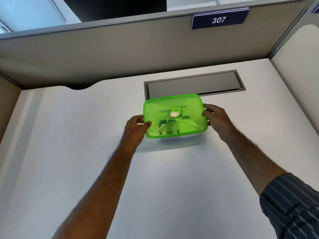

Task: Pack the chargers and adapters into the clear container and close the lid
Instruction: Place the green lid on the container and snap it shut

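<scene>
A translucent green lid [188,104] lies on top of the clear container [179,139] on the white desk. Dark chargers and adapters [168,122] show dimly through the lid. A small round pale sticker [174,114] sits at the lid's middle. My left hand [136,125] grips the lid's left edge, thumb on top and fingers curled at the side. My right hand [217,118] grips the right edge the same way. Only a thin strip of the container's front wall shows below the lid.
A grey cable hatch [195,83] is set into the white desk [69,135] just behind the container. Beige partition walls [120,54] enclose the desk at the back and both sides, with a blue sign reading 307 [218,19].
</scene>
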### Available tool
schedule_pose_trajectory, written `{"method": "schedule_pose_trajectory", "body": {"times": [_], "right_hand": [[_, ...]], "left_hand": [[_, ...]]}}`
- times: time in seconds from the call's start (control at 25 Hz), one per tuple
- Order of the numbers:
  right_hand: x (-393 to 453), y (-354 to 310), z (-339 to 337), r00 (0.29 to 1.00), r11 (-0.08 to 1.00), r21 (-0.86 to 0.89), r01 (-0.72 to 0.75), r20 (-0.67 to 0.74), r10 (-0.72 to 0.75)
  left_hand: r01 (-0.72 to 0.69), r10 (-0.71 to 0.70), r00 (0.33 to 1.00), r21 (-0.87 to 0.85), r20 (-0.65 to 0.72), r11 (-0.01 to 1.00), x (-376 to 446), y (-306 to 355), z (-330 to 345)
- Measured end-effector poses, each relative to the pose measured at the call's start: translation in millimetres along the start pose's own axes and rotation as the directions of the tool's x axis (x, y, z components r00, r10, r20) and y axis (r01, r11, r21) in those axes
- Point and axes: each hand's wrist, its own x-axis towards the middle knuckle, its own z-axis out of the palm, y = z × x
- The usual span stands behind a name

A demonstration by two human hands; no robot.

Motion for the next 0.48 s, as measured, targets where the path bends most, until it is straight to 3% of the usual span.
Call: {"method": "schedule_pose_trajectory", "body": {"times": [0.48], "right_hand": [[28.4, 2.2, 11.5, 0.983, 0.995, 0.02, 0.095, -0.159, -0.091]], "left_hand": [[-0.054, 0.052, 0.998, -0.091, -0.026, 0.994, 26.2, 6.6, 13.3]]}}
